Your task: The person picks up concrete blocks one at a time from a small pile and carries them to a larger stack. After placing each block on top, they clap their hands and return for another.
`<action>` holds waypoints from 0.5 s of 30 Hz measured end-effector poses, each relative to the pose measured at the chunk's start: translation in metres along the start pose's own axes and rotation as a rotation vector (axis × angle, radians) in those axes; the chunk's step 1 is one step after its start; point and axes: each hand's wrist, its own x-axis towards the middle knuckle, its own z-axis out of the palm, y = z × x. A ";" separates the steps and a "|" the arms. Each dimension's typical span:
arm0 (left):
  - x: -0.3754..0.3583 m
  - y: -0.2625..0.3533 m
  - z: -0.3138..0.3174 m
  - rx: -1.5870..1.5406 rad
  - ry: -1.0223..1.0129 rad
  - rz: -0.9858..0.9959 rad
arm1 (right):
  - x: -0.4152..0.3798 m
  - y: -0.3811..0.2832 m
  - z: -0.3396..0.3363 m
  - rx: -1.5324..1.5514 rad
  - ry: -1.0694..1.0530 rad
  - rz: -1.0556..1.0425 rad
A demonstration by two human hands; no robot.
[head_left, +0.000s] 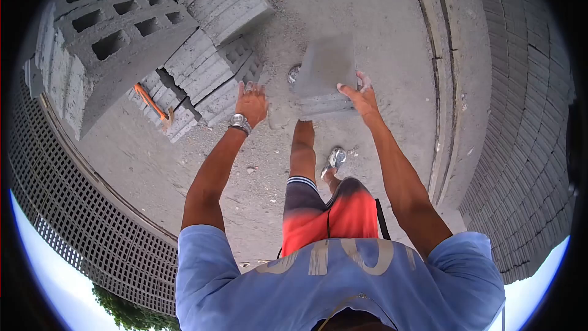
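A grey concrete block (329, 70) is in front of my legs, its smooth face up. My right hand (365, 97) grips the block's right edge, thumb on the top face and fingers at the side. My left hand (252, 103), with a watch on the wrist, is apart from that block, fingers spread, close to the lower end of the stacked blocks (205, 70). An orange-handled hammer (152, 103) lies on blocks to the left of my left hand.
Hollow blocks (122, 18) are piled high at the upper left. Perforated block walls curve along the left (92, 233) and right (520, 116) edges. Long rails or grooves (444, 67) run along the ground at right. My feet stand on dusty ground (245, 165).
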 end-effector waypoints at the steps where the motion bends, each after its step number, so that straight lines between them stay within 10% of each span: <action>1: 0.019 -0.002 -0.011 0.054 -0.385 -0.010 | -0.016 0.016 -0.030 -0.181 0.054 -0.040; 5: 0.064 -0.010 0.002 0.383 -0.890 0.028 | -0.092 0.062 -0.142 -0.691 0.114 0.089; 15: -0.023 0.057 -0.017 0.634 -0.794 0.111 | -0.242 0.306 -0.322 -1.033 0.156 0.267</action>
